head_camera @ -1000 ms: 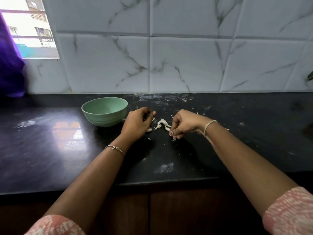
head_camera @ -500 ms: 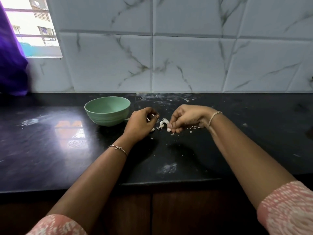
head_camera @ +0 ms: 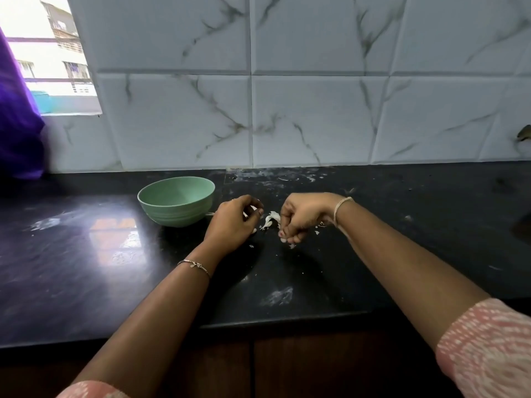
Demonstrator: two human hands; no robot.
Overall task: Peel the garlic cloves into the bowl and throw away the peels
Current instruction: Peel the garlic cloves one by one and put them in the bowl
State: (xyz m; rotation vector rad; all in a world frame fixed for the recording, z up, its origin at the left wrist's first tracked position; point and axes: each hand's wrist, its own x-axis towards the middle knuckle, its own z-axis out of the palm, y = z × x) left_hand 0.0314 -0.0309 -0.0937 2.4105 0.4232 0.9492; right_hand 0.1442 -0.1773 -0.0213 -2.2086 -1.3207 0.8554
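Garlic peels point(head_camera: 271, 220) lie on the black counter point(head_camera: 115, 268) between our two hands, with the green bowl point(head_camera: 172, 216) off to their left. Our left hand point(head_camera: 232, 225) curls its fingers round a white piece point(head_camera: 253, 208); we cannot tell whether it is clove or skin. Our right hand point(head_camera: 301, 216), fingers curled downward, pinches a white bit point(head_camera: 284, 240). Half a second ago its fingertips were beside the peels; they have since dropped slightly toward us.

on the black counter point(head_camera: 115, 268) the left hand point(head_camera: 234, 222) curled round a white garlic piece point(head_camera: 253, 209), the green bowl point(head_camera: 178, 217) just beside it at ten o'clock. loose peels point(head_camera: 272, 219) lay at its three o'clock, between it and the right hand point(head_camera: 301, 218), whose down-turned fingertips pinched a peel scrap point(head_camera: 284, 240).
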